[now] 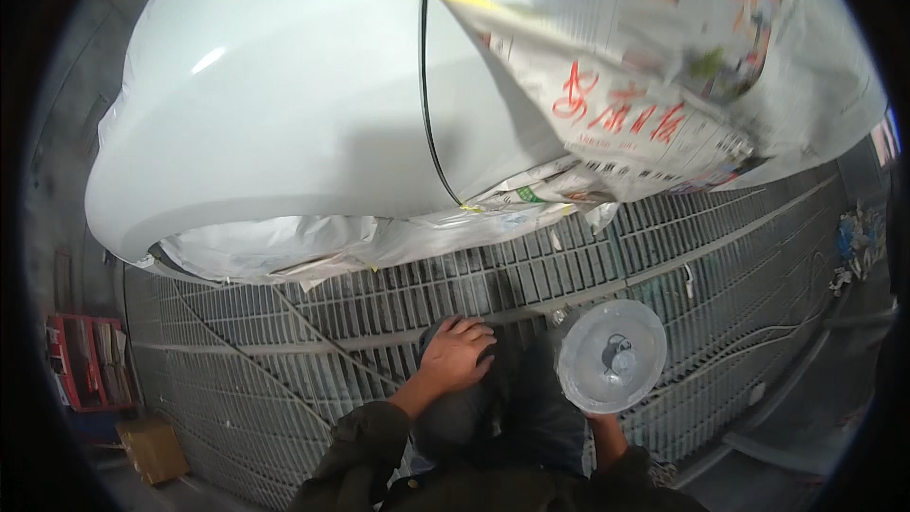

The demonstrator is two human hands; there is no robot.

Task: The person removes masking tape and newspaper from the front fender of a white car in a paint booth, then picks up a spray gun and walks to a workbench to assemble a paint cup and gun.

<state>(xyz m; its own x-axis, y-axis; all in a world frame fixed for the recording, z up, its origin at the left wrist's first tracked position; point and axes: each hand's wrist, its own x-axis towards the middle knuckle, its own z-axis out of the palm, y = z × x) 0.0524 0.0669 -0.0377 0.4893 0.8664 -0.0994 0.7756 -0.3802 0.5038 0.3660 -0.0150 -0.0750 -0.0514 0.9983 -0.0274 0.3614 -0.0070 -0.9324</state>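
A pale grey car body [284, 85] fills the upper part of the view, with a dark seam between two panels. Newspaper and plastic masking [664, 85] cover its right side, and more wrapping runs along the lower edge. My left hand [458, 353] lies on my bent knee, fingers spread over it and holding nothing. On my right, what looks like a paint spray gun [611, 356] shows from above, mainly its round whitish cup lid; a small metallic tip shows beyond it. My right hand [599, 420] is under the cup, gripping the gun; its fingers are mostly hidden.
Slatted metal grating [531, 275] forms the floor beneath me. A red crate [90, 360] and a cardboard box [154, 450] stand at the left. Crumpled plastic [861, 237] lies at the far right. A thin hose or cable [739, 341] crosses the grating there.
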